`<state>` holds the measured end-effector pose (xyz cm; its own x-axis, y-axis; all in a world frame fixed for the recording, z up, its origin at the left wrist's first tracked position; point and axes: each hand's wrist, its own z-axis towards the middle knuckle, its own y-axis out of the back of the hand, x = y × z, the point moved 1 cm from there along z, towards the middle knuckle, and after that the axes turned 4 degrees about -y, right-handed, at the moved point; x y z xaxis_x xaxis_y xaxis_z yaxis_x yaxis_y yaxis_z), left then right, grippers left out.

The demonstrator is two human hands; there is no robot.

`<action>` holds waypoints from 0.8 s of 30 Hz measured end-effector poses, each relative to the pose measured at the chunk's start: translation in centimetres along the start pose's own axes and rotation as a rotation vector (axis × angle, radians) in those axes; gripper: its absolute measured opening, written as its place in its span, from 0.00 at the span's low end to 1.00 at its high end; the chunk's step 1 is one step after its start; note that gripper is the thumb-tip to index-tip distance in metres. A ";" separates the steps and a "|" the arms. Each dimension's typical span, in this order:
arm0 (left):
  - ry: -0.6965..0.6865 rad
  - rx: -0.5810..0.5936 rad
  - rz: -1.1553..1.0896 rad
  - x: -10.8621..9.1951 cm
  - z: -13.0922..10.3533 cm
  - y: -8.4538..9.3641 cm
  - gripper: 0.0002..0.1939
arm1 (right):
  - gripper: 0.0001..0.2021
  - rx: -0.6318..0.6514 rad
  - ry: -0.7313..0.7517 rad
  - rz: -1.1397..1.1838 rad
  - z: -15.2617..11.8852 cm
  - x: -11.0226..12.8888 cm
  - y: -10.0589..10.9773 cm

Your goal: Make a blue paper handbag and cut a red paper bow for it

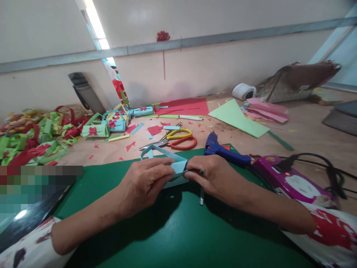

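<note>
A small light blue paper bag (179,166) with a looped paper handle (156,147) is held above the green mat (156,238). My left hand (146,178) is closed on its left side, thumb and fingers pressing the paper. At the right end, my right hand (209,171) pinches its edge between thumb and fingers. Below the right palm a slim silver tip (201,197) sticks out; what it belongs to is hidden. Just beyond lie scissors (181,142) with yellow and red handles. A blue glue gun (223,150) rests behind my right hand.
Finished paper bags (95,130) and a colourful heap (36,137) lie at left, near a dark bottle (86,91). Red paper (186,106), green paper (240,119) and scraps cover the back. A purple power strip (287,178) with cables sits at right, a handbag (295,83) behind.
</note>
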<state>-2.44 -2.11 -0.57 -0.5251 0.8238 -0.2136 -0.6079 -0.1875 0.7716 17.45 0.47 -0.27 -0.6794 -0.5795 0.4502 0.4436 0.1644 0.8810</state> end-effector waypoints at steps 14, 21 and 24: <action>-0.149 0.033 0.165 0.1 -0.3 -0.3 0.08 | 0.07 -0.111 0.037 0.072 -0.5 -0.1 -0.1; -0.158 0.089 0.181 -0.1 -0.1 -0.1 0.05 | 0.06 -0.176 0.005 0.017 -0.8 -0.3 -0.2; -0.182 0.105 0.216 -0.1 -0.2 -0.2 0.09 | 0.06 -0.238 0.033 -0.020 -0.9 -0.4 -0.1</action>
<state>-2.40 -2.25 -0.85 -0.5143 0.8551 0.0658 -0.4243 -0.3203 0.8470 18.19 -0.01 -0.65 -0.6714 -0.6073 0.4247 0.5583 -0.0376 0.8288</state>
